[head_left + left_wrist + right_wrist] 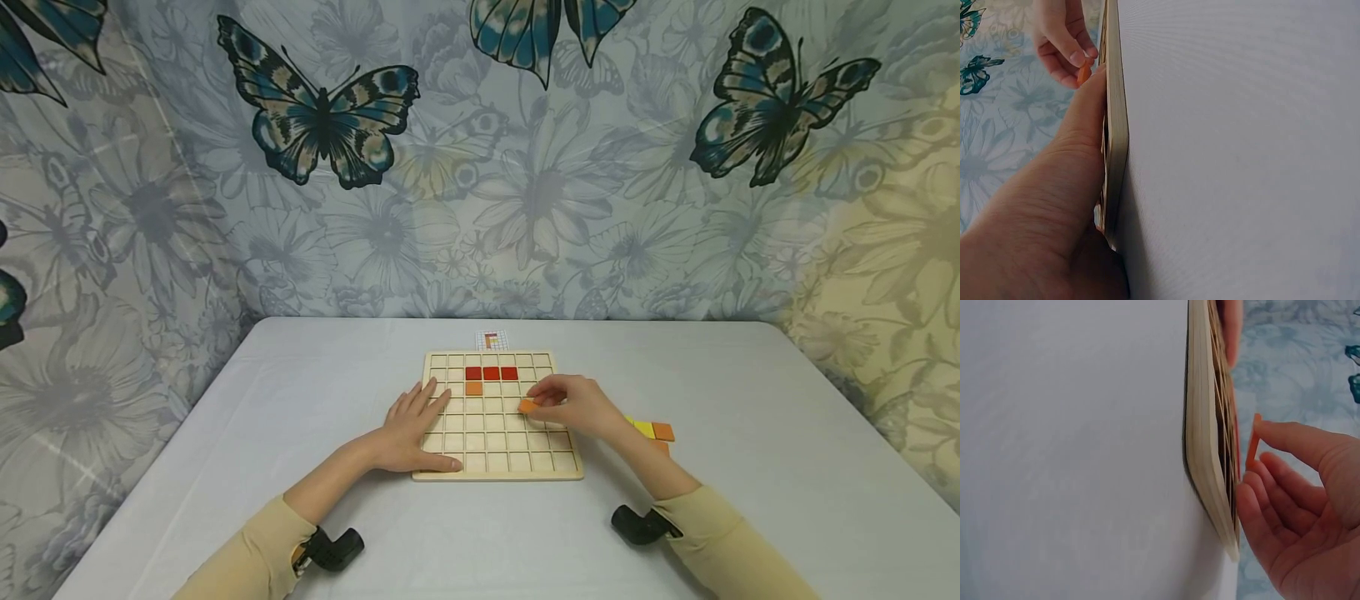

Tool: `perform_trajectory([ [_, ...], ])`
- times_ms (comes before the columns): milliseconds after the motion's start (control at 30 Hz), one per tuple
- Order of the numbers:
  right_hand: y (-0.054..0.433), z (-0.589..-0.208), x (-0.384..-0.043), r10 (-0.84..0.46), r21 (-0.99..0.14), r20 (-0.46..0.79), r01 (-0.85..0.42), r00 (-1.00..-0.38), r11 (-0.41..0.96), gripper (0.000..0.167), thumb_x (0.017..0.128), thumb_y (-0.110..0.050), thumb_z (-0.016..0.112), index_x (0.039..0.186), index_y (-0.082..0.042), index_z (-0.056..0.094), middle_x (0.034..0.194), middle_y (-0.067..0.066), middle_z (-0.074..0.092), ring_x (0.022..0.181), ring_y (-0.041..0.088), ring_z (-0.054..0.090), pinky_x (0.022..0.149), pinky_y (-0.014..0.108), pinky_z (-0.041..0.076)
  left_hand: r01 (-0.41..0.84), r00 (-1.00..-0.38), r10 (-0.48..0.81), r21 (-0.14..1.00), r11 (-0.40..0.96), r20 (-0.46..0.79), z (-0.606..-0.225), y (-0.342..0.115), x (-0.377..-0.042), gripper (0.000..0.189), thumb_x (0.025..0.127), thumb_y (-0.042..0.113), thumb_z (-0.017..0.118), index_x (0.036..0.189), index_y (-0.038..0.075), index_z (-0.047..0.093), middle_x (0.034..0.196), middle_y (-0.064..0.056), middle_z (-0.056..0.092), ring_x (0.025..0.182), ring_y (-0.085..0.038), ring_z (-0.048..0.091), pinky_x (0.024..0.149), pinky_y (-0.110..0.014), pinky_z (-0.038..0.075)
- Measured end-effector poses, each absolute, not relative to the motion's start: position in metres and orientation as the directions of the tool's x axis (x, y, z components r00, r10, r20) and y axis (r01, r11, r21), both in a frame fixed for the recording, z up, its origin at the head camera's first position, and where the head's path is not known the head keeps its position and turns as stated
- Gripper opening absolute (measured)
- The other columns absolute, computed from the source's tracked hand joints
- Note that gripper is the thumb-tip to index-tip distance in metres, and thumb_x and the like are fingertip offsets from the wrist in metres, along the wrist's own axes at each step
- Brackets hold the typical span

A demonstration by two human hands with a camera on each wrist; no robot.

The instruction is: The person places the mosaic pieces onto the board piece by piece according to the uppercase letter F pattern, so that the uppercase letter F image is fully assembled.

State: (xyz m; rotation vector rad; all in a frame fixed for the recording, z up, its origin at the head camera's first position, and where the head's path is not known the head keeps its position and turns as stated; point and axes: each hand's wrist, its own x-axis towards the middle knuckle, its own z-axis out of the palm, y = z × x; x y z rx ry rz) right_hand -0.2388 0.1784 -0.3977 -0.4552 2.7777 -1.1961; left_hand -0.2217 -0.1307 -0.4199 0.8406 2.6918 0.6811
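Note:
A wooden grid board (498, 476) lies on the white table, with three red tiles (491, 374) in a row near its far side and one orange tile (474, 388) under the leftmost red one. My left hand (411, 432) rests on the board's left edge, fingers spread and thumb along the near left corner. Over the right part of the grid, my right hand (576, 405) pinches another orange tile (1252, 441) between thumb and fingertips. In the right wrist view that tile stands on edge, just above the board.
A small printed pattern card (492, 340) lies behind the board. Yellow tiles (642, 428) and orange tiles (663, 432) lie on the table to the right, partly hidden by my right forearm. The patterned wall (540, 208) rises behind the table.

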Motion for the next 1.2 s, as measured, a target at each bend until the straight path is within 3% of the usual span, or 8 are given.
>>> perform_trajectory([
  [867, 0.118, -0.394, -0.252, -0.472, -0.645, 0.126, -0.434, -0.873, 0.630, 0.020, 0.078, -0.014, 0.083, 0.094, -0.010, 0.072, 0.084, -0.006, 0.066, 0.078, 0.007, 0.059, 0.073, 0.024, 0.050, 0.468, -0.808, 0.583, 0.505, 0.726, -0.089, -0.418, -0.131, -0.221, 0.108, 0.081, 0.062, 0.069, 0.157, 0.009, 0.014, 0.162, -0.017, -0.004, 0.146, -0.039, -0.008, 0.113, -0.059, -0.002],
  [1200, 0.109, -0.393, -0.253, -0.511, -0.608, 0.148, -0.485, -0.847, 0.628, 0.020, 0.081, -0.007, 0.079, 0.099, -0.006, 0.071, 0.090, 0.001, 0.068, 0.081, 0.013, 0.061, 0.073, 0.026, 0.050, 0.469, -0.807, 0.584, 0.505, 0.725, -0.090, -0.418, -0.131, -0.221, 0.107, 0.082, 0.061, 0.069, 0.157, 0.009, 0.014, 0.162, -0.017, -0.004, 0.146, -0.039, -0.008, 0.114, -0.058, -0.002],
])
